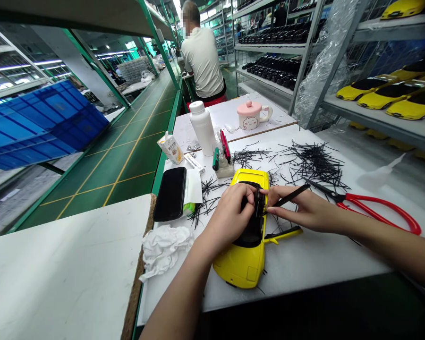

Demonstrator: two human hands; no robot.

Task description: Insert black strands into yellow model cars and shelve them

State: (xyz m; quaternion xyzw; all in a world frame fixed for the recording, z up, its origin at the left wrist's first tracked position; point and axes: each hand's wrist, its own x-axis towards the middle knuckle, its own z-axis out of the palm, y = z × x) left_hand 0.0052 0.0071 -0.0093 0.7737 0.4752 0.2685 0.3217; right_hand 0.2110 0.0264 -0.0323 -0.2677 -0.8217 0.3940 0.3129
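1. Yellow toy car [246,257] lies on the white table [322,264] right in front of the person, its nose pointing towards them and one door [283,232] swung open on the right side.
2. Left hand [230,215] rests over the dark cabin, fingers bent and pressed down on the roof area, steadying the car.
3. Right hand [304,210] pinches a thin black strip [292,194] between thumb and fingers. The strip's near end meets the cabin beside the left fingertips.
4. Judging by this, the strip is only being brought to the car. Whether any part is already seated cannot be told, since the fingers cover the spot.
5. Many loose strips [311,163] lie scattered behind the car, so plenty of that stock is unused.
6. Red-handled scissors [375,210] lie open just right of the right hand, untouched.
7. Left of the car sit a black phone [170,193] and a crumpled white cloth [165,248]. Farther back stand a white bottle [202,127] and a pink mug [251,115].
8. More yellow cars [393,92] fill the shelves at right, and another person [201,56] stands farther down the line.
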